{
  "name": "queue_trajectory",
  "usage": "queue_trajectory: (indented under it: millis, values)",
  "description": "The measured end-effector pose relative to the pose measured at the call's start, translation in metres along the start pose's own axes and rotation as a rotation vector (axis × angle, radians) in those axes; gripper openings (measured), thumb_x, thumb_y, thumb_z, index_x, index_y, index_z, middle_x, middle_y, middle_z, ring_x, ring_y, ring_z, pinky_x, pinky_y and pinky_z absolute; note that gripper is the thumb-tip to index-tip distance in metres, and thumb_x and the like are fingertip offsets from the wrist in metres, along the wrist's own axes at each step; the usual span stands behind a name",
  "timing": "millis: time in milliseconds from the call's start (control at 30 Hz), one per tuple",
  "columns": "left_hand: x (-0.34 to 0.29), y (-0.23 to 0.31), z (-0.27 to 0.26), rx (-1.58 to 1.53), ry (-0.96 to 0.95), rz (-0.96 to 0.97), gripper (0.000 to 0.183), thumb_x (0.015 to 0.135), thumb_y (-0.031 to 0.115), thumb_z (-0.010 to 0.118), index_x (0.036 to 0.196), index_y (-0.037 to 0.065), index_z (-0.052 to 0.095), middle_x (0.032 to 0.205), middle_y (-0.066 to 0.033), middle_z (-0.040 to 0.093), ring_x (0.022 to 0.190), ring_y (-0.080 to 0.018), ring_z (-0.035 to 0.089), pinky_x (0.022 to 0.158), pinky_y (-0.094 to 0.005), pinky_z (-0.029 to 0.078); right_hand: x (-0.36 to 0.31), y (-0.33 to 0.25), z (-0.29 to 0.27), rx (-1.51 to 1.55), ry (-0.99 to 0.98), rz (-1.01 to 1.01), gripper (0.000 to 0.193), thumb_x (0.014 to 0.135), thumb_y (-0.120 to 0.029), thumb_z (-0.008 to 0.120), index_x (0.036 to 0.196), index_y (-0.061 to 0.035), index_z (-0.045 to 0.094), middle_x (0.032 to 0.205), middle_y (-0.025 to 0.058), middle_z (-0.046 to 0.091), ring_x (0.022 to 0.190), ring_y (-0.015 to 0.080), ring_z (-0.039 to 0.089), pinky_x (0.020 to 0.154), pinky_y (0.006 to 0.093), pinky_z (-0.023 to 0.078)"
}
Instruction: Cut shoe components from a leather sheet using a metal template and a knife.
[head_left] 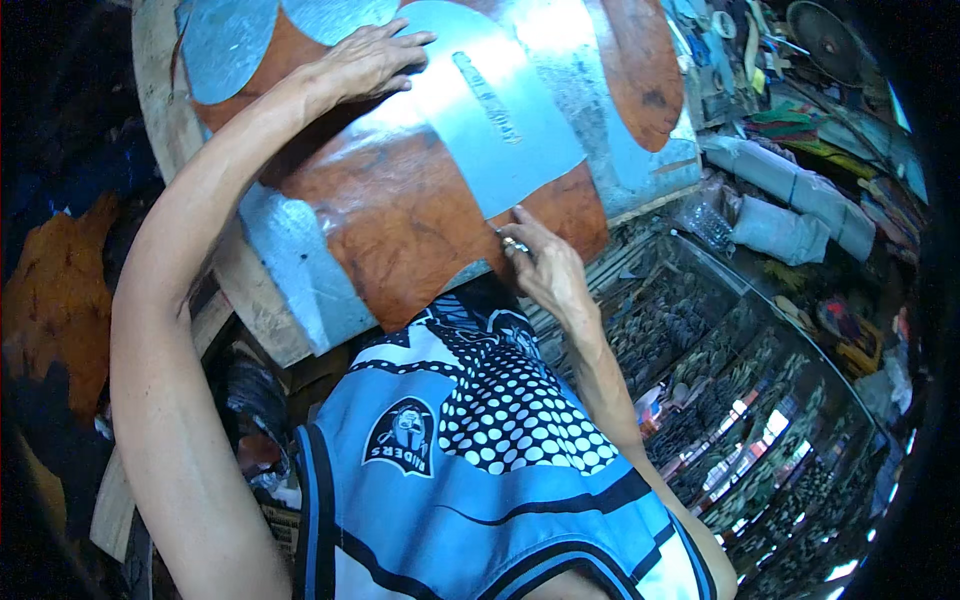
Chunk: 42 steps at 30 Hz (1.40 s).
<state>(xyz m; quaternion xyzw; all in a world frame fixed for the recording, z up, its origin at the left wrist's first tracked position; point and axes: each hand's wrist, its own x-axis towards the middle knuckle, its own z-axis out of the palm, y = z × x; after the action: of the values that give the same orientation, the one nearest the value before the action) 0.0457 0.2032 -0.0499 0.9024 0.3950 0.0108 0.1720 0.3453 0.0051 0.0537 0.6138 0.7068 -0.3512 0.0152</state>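
A brown, mottled sheet of leather [405,235] lies on the metal-topped table. Over it rests a smooth pale grey template [500,130] with a rounded far end and a row of worn marks down its middle. My left hand [375,60] is open and lies flat, its fingers spread at the template's upper left edge. At the template's near end is my right hand [548,268], with a ring on one finger. The index finger reaches the template's lower edge while the others curl in. Whatever the curled fingers hold, if anything, is too small to make out.
The table's wooden edge [265,300] runs close to my body. More brown leather [645,70] lies at the far right. A glass-topped case [740,400] stands to my right, with wrapped white bundles [790,195] and clutter behind it. Another hide [60,300] hangs at left.
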Motion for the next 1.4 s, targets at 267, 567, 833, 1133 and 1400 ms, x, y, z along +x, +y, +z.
queue_trajectory:
  millis: [267, 567, 833, 1133, 1400]
  values:
    - [-0.021, 0.025, -0.018, 0.163, 0.027, -0.179, 0.022, 0.079, 0.010, 0.063, 0.100, 0.006, 0.064, 0.137, -0.0121, 0.053, 0.109, -0.0348, 0.057, 0.091, -0.0537, 0.042, 0.008, -0.022, 0.004, -0.011, -0.135, -0.094, 0.026, 0.084, -0.010, 0.058, 0.108, -0.0011, 0.066, 0.132, 0.0234, 0.055, 0.105, 0.0379, 0.063, 0.091, 0.0426, 0.051]
    - [-0.054, 0.081, -0.016, 0.054, 0.200, -0.765, 0.099, 0.068, 0.078, 0.062, 0.141, 0.012, 0.047, 0.149, -0.0235, 0.035, 0.135, -0.0468, 0.034, 0.108, -0.0609, 0.029, 0.030, -0.076, 0.018, -0.138, -0.222, -0.475, 0.030, 0.083, -0.009, 0.053, 0.111, 0.0013, 0.060, 0.105, 0.0266, 0.063, 0.076, 0.0422, 0.066, 0.067, 0.0489, 0.055]
    - [-0.034, 0.099, 0.032, 0.087, 0.487, -0.697, 0.104, 0.065, 0.083, 0.058, 0.144, 0.017, 0.043, 0.154, -0.0200, 0.027, 0.142, -0.0440, 0.021, 0.114, -0.0603, 0.019, 0.036, -0.049, -0.019, -0.307, -0.277, -0.589, 0.032, 0.086, -0.011, 0.053, 0.116, -0.0100, 0.064, 0.108, 0.0192, 0.065, 0.081, 0.0388, 0.066, 0.070, 0.0472, 0.055]
    - [-0.033, 0.131, 0.021, 0.022, 0.347, -0.772, 0.094, 0.067, 0.075, 0.065, 0.141, 0.019, 0.048, 0.151, -0.0202, 0.031, 0.141, -0.0409, 0.025, 0.115, -0.0551, 0.023, 0.057, -0.036, -0.023, -0.349, -0.276, -0.794, 0.035, 0.081, -0.007, 0.053, 0.112, -0.0088, 0.067, 0.118, 0.0245, 0.060, 0.092, 0.0406, 0.065, 0.078, 0.0459, 0.055]
    - [-0.032, 0.136, 0.021, 0.039, 0.332, -0.795, 0.100, 0.065, 0.081, 0.060, 0.143, 0.022, 0.044, 0.153, -0.0166, 0.030, 0.143, -0.0377, 0.022, 0.117, -0.0519, 0.021, 0.068, -0.027, -0.032, -0.322, -0.342, -0.872, 0.037, 0.083, -0.005, 0.052, 0.117, -0.0090, 0.065, 0.121, 0.0221, 0.059, 0.094, 0.0404, 0.065, 0.081, 0.0462, 0.054]
